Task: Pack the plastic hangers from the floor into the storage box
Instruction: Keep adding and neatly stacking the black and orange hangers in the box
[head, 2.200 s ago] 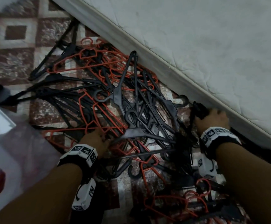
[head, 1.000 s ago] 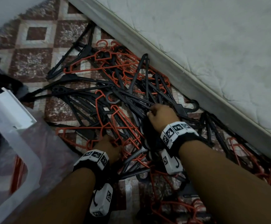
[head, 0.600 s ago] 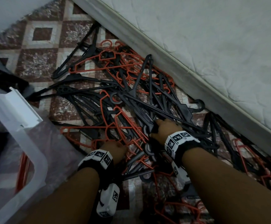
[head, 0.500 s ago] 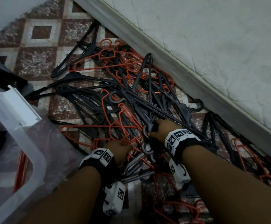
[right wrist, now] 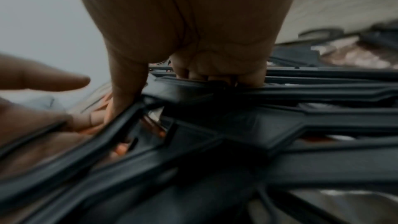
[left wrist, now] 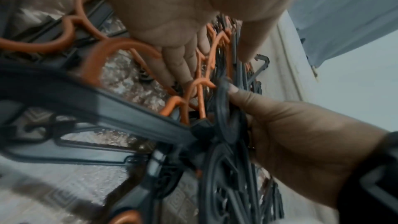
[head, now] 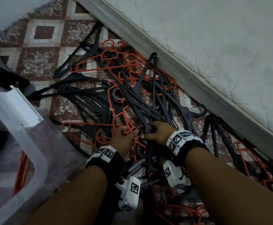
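Note:
A tangled pile of black hangers (head: 87, 93) and orange hangers (head: 109, 67) lies on the patterned carpet. My left hand (head: 122, 137) is in the pile's near edge, with fingers and thumb around thin orange hangers (left wrist: 200, 91). Right beside it, my right hand (head: 158, 131) grips a bunch of black hangers (right wrist: 280, 122), its fingers (right wrist: 215, 72) curled over their bars. The two hands almost touch. The clear storage box (head: 33, 153) with a white rim stands at the left, and orange hangers (head: 21, 172) show through its wall.
A white mattress (head: 213, 46) runs diagonally along the right, hemming in the pile. More hangers (head: 246, 159) lie by its lower edge on the right. A dark object (head: 4, 77) sits behind the box. Bare carpet (head: 43, 33) shows at the top left.
My right hand left the mattress edge and came left into the pile, taking hold of black hangers. My left hand moved slightly up and right, so the hands now meet.

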